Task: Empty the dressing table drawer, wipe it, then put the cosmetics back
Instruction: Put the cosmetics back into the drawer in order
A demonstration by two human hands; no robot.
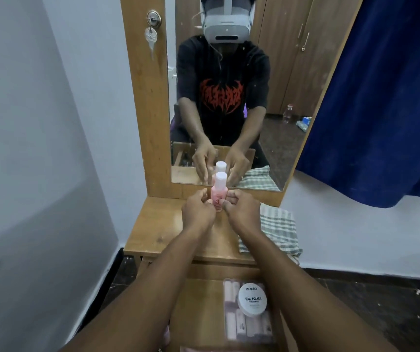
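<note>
A small pink bottle (pixel 218 190) with a white cap stands upright at the back of the wooden dressing table top (pixel 158 232), just in front of the mirror. My left hand (pixel 197 212) and my right hand (pixel 243 210) both hold it, fingers pinched on its lower part from either side. Below my arms the drawer (pixel 201 301) is pulled out. In it lie a clear pack of pale pink tubes (pixel 239 323) and, on top of that pack, a round white nail polish tub (pixel 252 300).
A green-and-white checked cloth (pixel 277 229) lies on the table's right edge. The mirror (pixel 229 97) rises directly behind the bottle. A white wall closes in on the left, a blue curtain (pixel 386 97) hangs at the right. A key hangs in the lock (pixel 152 20).
</note>
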